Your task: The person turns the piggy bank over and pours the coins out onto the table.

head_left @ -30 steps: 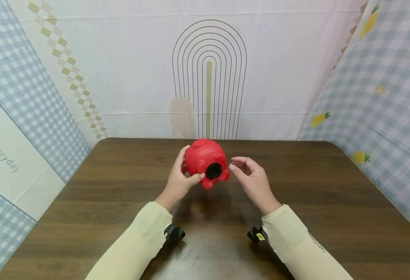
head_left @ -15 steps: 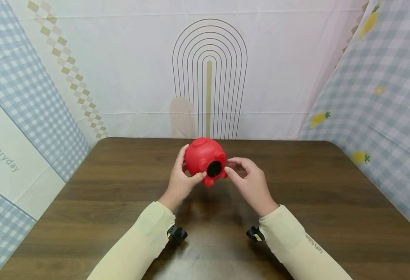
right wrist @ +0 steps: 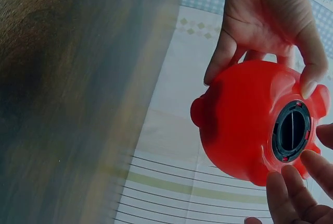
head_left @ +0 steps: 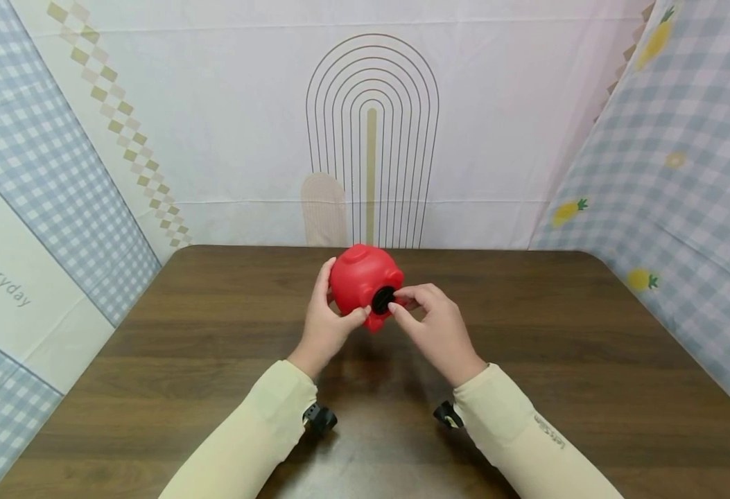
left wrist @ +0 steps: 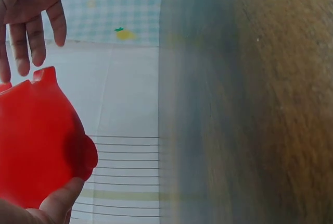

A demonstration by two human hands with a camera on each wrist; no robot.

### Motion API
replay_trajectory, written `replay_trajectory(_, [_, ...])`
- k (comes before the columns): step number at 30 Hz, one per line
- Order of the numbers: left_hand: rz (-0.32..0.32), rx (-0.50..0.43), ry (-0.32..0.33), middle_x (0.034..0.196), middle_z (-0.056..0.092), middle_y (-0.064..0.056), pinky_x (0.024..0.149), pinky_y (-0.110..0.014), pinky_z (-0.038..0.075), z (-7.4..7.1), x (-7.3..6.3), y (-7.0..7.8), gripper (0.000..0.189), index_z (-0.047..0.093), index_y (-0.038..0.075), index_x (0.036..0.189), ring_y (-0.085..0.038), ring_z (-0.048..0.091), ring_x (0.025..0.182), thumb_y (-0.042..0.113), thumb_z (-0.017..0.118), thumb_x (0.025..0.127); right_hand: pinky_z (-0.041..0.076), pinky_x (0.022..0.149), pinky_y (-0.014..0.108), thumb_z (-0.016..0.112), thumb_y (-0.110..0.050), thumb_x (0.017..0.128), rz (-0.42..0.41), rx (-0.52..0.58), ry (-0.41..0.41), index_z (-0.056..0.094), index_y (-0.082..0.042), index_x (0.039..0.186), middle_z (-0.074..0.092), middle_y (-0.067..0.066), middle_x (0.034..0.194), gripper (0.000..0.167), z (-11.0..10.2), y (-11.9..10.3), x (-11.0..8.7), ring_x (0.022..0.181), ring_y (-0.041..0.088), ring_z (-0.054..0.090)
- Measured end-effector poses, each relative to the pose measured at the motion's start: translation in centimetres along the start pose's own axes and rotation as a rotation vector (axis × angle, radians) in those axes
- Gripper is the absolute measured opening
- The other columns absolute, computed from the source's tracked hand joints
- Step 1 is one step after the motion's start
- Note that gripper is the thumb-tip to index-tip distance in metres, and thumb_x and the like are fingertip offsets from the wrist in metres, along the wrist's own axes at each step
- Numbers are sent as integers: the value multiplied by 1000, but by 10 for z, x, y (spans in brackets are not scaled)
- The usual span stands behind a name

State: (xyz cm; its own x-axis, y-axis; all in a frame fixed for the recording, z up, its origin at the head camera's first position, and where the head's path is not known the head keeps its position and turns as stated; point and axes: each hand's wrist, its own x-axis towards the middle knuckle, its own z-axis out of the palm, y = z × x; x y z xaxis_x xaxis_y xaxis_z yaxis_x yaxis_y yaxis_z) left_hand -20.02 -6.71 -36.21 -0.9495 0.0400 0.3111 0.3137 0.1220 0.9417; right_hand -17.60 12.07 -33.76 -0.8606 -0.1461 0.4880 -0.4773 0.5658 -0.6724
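A round red piggy bank (head_left: 360,276), tipped so its stubby feet and underside face me and to the right, is held above the table. My left hand (head_left: 325,327) grips it from the left, thumb near the underside and fingers around the far side. Set in the underside is a round black plug (right wrist: 292,131) with a raised bar across it. My right hand (head_left: 437,331) is at the underside, thumb and fingertips by the plug's edge. In the right wrist view its fingertips (right wrist: 278,181) lie against or just beside the red body; contact is hard to tell.
A dark wood table (head_left: 215,388) lies beneath both hands. Behind it hangs a white cloth (head_left: 233,138) with printed arches, and a checked cloth (head_left: 683,229) is at the right. Each wrist wears a small black camera (head_left: 321,418).
My right hand has moved left from beside the piggy bank to the black plug. The piggy bank has turned slightly in my left hand, which keeps its grip.
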Motion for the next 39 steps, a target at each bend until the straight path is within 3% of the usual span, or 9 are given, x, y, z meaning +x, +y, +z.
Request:
replay_trajectory(11, [48,28,52,140,41,0,88,-46,53,5,-2,0,88,30,25,146,-22,41,124,11,76,73,56,75,38,72,-17,87,-2,-98,19,72,-6,101,65,6,96,18,9,0,4,86,23,63])
replay_trajectory(18, [26,35,97,141,38,-1,89,-48,53,11,-4,3,93,28,26,148,-22,40,126,11,78,71,56,69,37,70,-22,88,45,-185,42,74,-8,97,64,8,94,17,11,-7,6,77,19,64])
replay_trajectory(26, [-2,37,101,143,37,-2,89,-46,53,12,-5,5,96,27,28,148,-22,38,128,11,80,70,57,66,37,71,-21,88,77,-199,70,75,-7,96,62,8,95,17,15,-11,6,75,20,64])
replay_trajectory(30, [-30,36,95,144,36,-8,92,-47,51,12,-11,24,94,26,18,150,-25,37,130,6,77,71,58,67,36,72,-20,87,87,-180,81,74,-5,97,60,8,97,18,17,-12,4,76,20,63])
replay_trajectory(33, [-38,36,91,144,36,-9,92,-48,51,12,-11,25,94,26,16,150,-26,37,130,4,77,71,58,68,36,73,-18,86,88,-169,88,74,-4,97,58,8,97,18,18,-13,4,78,21,62])
replay_trajectory(37, [-23,39,86,144,37,-3,90,-47,52,11,-5,7,95,27,25,149,-23,38,129,9,80,71,57,67,36,75,-16,84,75,-162,95,74,-3,97,58,9,97,18,19,-13,3,81,22,62])
replay_trajectory(39, [-13,45,85,142,38,-1,90,-47,53,11,-5,6,94,28,27,147,-22,39,128,11,80,71,57,66,35,74,-15,84,65,-163,97,73,-3,97,58,9,98,18,19,-12,2,81,23,62])
